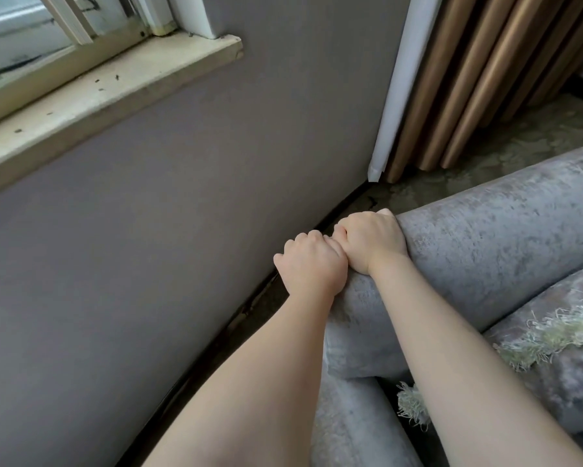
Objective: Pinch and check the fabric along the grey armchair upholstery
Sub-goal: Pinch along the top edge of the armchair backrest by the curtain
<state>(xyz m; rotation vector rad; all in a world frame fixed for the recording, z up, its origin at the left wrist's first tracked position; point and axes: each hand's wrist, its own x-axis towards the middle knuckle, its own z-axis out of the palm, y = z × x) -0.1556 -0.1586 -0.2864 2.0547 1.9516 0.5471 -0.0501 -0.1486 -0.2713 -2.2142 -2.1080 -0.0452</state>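
Both hands sit knuckle to knuckle on the outer edge of the grey armchair's rolled arm (468,251), on the side facing the grey wall (182,214). The left hand (312,264) and right hand (371,241) are curled closed over the edge, apparently bunching the velvety fabric (361,294), but the fingertips wrap out of view, so how much cloth each holds cannot be told. Step in hand looks like pinch-and-check at this spot. To do it well: lift only a small fold between thumb and fingers, tug lightly to feel slack or loose seams, then release and shift one hand along the edge so the checked spots overlap. A fringed cushion (553,332) lies on the seat, well clear of the hands. Curtain (485,79) hangs beyond.
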